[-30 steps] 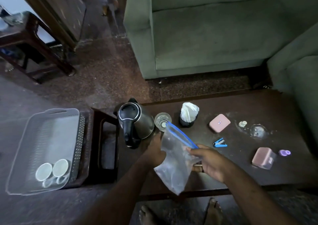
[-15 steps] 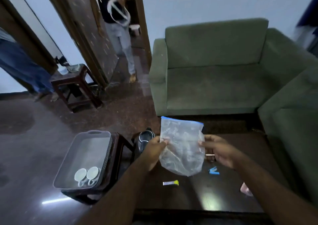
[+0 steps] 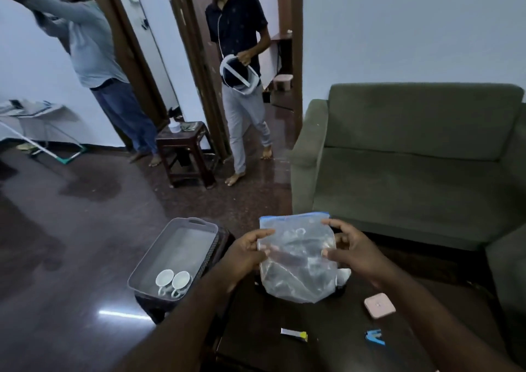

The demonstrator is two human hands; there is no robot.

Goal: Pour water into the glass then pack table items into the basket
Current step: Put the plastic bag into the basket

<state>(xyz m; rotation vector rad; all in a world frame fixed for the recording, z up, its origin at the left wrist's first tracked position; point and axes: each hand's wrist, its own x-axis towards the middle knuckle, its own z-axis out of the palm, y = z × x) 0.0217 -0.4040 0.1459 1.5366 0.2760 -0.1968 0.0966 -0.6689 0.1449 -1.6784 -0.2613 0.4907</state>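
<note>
Both my hands hold a clear plastic zip bag (image 3: 296, 260) with a blue seal strip, raised above the dark table (image 3: 327, 340). My left hand (image 3: 244, 253) pinches its left edge, my right hand (image 3: 351, 253) its right edge. The bag hides the kettle and glass behind it. To the left, a grey plastic basket (image 3: 182, 246) rests on a small stand, with two white cups (image 3: 172, 282) lying in its near end. On the table lie a pink square lid (image 3: 379, 305), a small white and yellow tube (image 3: 294, 333) and a blue clip (image 3: 374, 337).
A green sofa (image 3: 412, 166) stands behind the table and along its right side. Two people stand at the doorways at the back, one holding a white headset (image 3: 239, 75). A dark wooden stool (image 3: 185, 152) stands on the floor between them.
The view has tilted upward, showing the room and people. The bag, held open low over the table a second ago, is now lifted and stretched flat between both hands.
</note>
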